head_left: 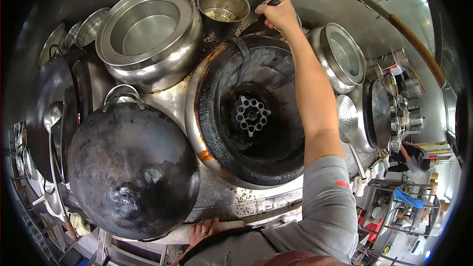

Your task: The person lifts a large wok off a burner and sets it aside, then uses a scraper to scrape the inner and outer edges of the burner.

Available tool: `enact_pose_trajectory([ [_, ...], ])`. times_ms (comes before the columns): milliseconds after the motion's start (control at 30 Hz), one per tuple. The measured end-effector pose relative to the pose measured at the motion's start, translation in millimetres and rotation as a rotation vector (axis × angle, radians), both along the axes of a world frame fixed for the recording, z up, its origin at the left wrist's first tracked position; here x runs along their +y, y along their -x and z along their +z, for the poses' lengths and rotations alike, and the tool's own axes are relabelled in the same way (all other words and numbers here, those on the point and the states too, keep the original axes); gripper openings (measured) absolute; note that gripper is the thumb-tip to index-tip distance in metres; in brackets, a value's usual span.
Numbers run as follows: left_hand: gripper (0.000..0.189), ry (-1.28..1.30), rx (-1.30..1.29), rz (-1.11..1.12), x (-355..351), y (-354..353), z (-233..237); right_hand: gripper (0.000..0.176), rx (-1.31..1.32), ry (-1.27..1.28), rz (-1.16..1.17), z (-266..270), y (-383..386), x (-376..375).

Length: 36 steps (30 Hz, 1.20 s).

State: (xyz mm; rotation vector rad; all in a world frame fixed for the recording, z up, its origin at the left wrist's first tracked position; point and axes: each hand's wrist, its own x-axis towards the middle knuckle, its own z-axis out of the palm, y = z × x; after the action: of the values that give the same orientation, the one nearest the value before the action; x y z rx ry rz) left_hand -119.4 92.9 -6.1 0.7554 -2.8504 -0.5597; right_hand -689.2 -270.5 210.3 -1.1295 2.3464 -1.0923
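Note:
My right hand (280, 16) reaches to the back of the stove, its fingers closed round a black handle (274, 2). What this handle belongs to is mostly hidden by the hand. Below the forearm lies the open burner well (251, 116), with a ring-shaped metal burner inside. A small metal pot (223, 6) with some pale food or liquid stands just left of this hand. At the stove's front edge, my left hand (203, 230), wearing a ring, has its fingers curled over the pale rail (229, 225). The large dark wok (133, 167), bottom up, is close to it.
A big steel pot (148, 34) stands at the back left, and another pot (341, 56) right of my forearm. A perforated ladle (347, 118) lies below that one. A metal ladle (53, 114) rests at the left. Farther right are a person (414, 157) and shelving.

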Motion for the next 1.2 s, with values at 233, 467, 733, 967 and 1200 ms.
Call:
enact_pose_trajectory([
  [233,0.057,0.044,-0.033,-0.02,-0.5,-0.8,-2.9,0.022,-0.005,-0.005,0.058,-32.6,11.1,-41.1],
  [467,0.056,0.126,0.022,-0.037,0.1,-1.6,-19.3,0.019,-0.056,-0.169,0.064,-33.4,23.0,-76.5],
  [733,0.056,-0.017,0.0,-0.016,-0.2,-1.9,-4.0,0.024,-0.074,-0.192,0.167,-37.6,23.3,-90.2],
  [967,0.058,-0.032,-0.004,-0.012,-5.8,3.7,1.9,0.024,-0.078,-0.229,0.104,-49.8,17.0,-82.7],
  [1200,0.057,-0.064,-0.032,-0.005,0.1,-0.8,2.8,0.025,-0.065,-0.296,0.128,-90.3,31.1,-87.6],
])
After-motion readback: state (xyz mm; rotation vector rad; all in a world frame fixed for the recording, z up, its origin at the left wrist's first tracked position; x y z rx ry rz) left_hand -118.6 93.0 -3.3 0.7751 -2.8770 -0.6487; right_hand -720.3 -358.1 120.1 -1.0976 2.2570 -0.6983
